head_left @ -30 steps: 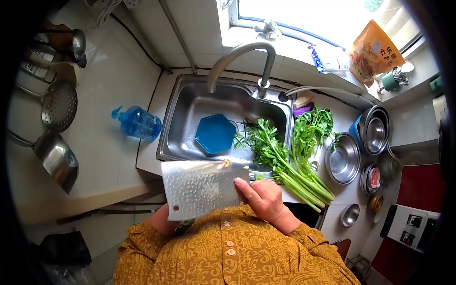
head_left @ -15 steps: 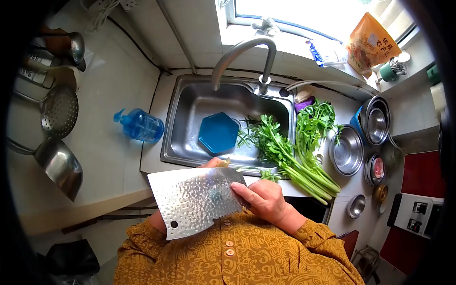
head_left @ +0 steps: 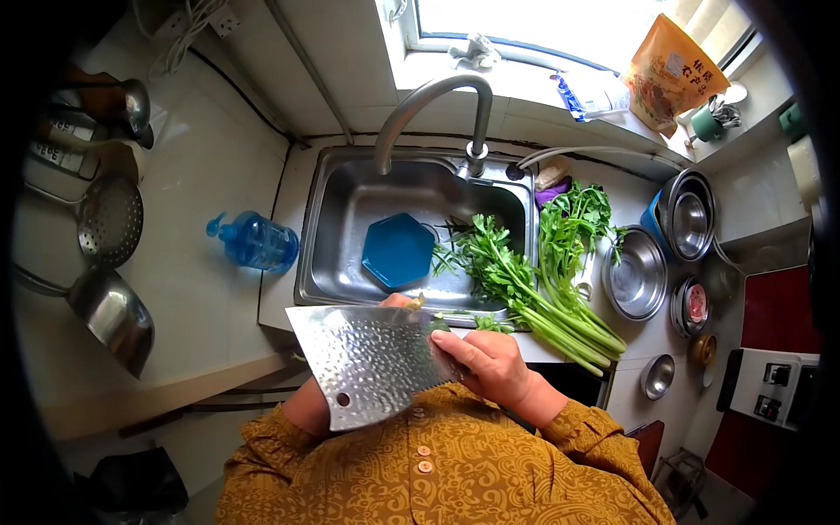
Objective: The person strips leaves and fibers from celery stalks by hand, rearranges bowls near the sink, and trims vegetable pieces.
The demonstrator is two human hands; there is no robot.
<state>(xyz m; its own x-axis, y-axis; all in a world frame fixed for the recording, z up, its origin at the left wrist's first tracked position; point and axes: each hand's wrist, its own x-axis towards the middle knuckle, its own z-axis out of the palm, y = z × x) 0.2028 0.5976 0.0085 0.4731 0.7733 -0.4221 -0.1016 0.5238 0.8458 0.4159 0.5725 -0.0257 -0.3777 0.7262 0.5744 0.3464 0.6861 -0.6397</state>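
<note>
A broad dimpled cleaver (head_left: pixel 372 363) is held flat in front of my chest. My right hand (head_left: pixel 490 363) is closed on it at its right end, the thumb on the blade. Most of my left hand (head_left: pixel 398 300) is hidden behind the blade; only a bit shows above its top edge, beside a small yellowish piece (head_left: pixel 418 301) too small to name. Leafy celery (head_left: pixel 547 297) lies across the sink's right side and the counter. A blue hexagonal dish (head_left: pixel 398 250) rests in the metal sink (head_left: pixel 337 282).
The faucet (head_left: pixel 437 86) arches over the sink. A blue pump bottle (head_left: pixel 260 242) stands at the left. Metal bowls (head_left: pixel 636 273) are at the right. Ladles (head_left: pixel 111 315) hang at the far left, and an orange bag (head_left: pixel 669 77) stands on the windowsill.
The cleaver has tilted and shifted with my right hand. Part of my left hand, hidden a second ago, now shows above the blade. The view has also shifted slightly.
</note>
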